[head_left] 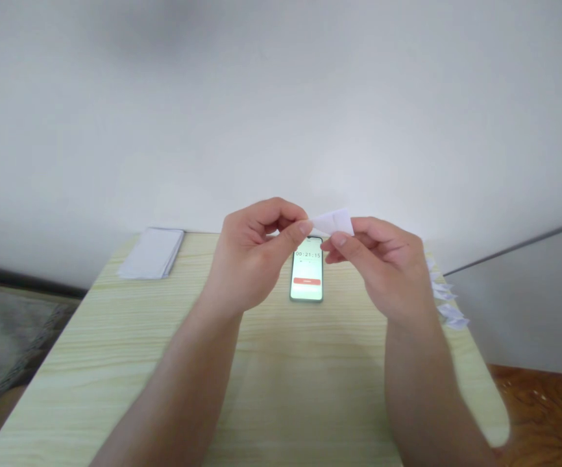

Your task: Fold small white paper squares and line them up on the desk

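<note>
A small folded piece of white paper is held up between my two hands, above the far part of the table. My left hand pinches its narrow, pointed end between thumb and forefinger. On the wider end, my right hand grips with the thumb in front and the fingers behind. Below and behind the paper lies a phone, its lit screen showing a timer and a red button. The phone's top edge is partly covered by the paper and fingers.
A stack of white paper sheets lies at the table's back left. Several folded white paper pieces line the right edge, partly hidden by my right arm. The wood-grain table stands against a pale wall.
</note>
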{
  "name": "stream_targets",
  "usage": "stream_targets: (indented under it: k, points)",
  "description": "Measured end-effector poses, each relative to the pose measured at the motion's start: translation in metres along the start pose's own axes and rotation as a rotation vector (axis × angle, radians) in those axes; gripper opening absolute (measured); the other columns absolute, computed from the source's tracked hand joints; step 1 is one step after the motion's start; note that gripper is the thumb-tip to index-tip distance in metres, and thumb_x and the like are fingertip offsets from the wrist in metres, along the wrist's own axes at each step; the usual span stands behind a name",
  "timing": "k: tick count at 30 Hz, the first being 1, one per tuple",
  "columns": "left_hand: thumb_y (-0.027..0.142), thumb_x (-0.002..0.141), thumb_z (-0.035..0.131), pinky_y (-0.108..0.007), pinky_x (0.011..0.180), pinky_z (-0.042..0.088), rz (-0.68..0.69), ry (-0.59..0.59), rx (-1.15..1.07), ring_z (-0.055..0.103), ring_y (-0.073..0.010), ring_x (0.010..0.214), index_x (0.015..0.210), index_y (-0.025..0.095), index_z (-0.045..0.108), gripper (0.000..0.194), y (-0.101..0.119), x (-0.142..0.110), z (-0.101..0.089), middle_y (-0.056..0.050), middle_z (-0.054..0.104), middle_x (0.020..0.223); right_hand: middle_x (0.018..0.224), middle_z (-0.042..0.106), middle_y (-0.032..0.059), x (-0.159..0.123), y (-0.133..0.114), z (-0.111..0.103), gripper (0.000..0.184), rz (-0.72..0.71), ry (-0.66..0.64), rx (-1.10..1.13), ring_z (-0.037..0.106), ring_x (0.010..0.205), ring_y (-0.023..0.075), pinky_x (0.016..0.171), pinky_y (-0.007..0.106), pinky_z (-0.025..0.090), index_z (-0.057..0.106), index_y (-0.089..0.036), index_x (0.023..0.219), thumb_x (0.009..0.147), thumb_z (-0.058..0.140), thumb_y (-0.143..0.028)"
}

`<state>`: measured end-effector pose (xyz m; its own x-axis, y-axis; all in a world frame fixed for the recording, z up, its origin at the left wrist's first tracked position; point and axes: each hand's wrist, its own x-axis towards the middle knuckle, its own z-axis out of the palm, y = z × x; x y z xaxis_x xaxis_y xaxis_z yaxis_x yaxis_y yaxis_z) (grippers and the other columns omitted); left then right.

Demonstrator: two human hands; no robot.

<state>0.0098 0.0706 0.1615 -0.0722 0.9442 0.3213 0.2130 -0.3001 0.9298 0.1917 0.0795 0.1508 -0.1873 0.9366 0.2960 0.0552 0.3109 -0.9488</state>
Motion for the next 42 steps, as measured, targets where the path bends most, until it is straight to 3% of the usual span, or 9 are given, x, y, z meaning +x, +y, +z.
stream_targets:
  k: [2,7,15,22,31,37,42]
  points:
    - [0.03,0.086,0.069,-0.028,0.058,0.04,-0.005,-0.013,0.0,0.052,-0.015,0.067,0.076,0.021,0.072,0.014,0.0,0.0,0.0,-0.002,0.061,0.069,0.091,0.079,0.0019,0.001,0.001,0.001,0.022,-0.024,0.029,0.017,0.073,0.076,0.0178,0.071,0.035,0.064,0.073,-0.024,0.107,0.088,0.075,-0.036]
    - [0.033,0.085,0.07,-0.027,0.054,0.037,-0.031,-0.023,-0.03,0.05,-0.0142,0.064,0.077,0.021,0.073,0.015,-0.002,0.0,0.0,-0.002,0.06,0.068,0.081,0.075,-0.0001,0.001,0.002,0.0,0.011,-0.093,0.123,-0.035,0.07,0.07,0.0166,0.067,0.033,0.061,0.073,-0.025,0.096,0.088,0.076,-0.032]
    - [0.041,0.086,0.072,-0.028,0.057,0.044,-0.06,0.048,-0.044,0.056,-0.0148,0.064,0.079,0.02,0.073,0.022,-0.001,0.0,0.004,-0.002,0.064,0.066,0.077,0.071,0.0003,0.001,0.001,0.006,0.007,-0.169,0.233,-0.115,0.066,0.072,0.0174,0.064,0.033,0.057,0.074,-0.025,0.086,0.085,0.078,-0.031]
    - [0.044,0.084,0.075,-0.029,0.058,0.047,-0.085,0.053,-0.155,0.057,-0.0143,0.063,0.08,0.019,0.073,0.024,0.0,0.001,0.007,-0.002,0.064,0.066,0.083,0.068,0.0011,0.0,-0.001,0.013,0.001,-0.247,0.255,-0.168,0.065,0.078,0.0183,0.07,0.035,0.058,0.075,-0.027,0.086,0.087,0.076,-0.026]
    - [0.04,0.084,0.071,-0.027,0.058,0.05,-0.142,0.07,-0.133,0.062,-0.0149,0.066,0.076,0.019,0.071,0.023,0.002,0.003,0.006,-0.003,0.068,0.07,0.086,0.07,0.0035,-0.001,-0.002,0.016,0.005,-0.359,0.296,-0.347,0.065,0.081,0.0214,0.071,0.04,0.058,0.076,-0.029,0.088,0.09,0.072,-0.026]
    - [0.041,0.082,0.073,-0.026,0.057,0.053,-0.179,0.084,-0.183,0.067,-0.0174,0.071,0.083,0.019,0.072,0.022,0.001,0.004,0.007,-0.004,0.071,0.075,0.084,0.07,0.0036,0.0,-0.005,0.017,0.009,-0.379,0.28,-0.373,0.065,0.08,0.021,0.075,0.041,0.057,0.076,-0.028,0.082,0.089,0.072,-0.023]
    - [0.04,0.081,0.075,-0.027,0.059,0.056,-0.218,0.031,-0.177,0.068,-0.0185,0.076,0.084,0.019,0.073,0.022,0.008,0.005,0.003,-0.005,0.073,0.079,0.087,0.071,0.004,0.0,-0.006,0.016,0.009,-0.343,0.263,-0.363,0.066,0.082,0.0216,0.077,0.042,0.058,0.077,-0.029,0.084,0.09,0.071,-0.027]
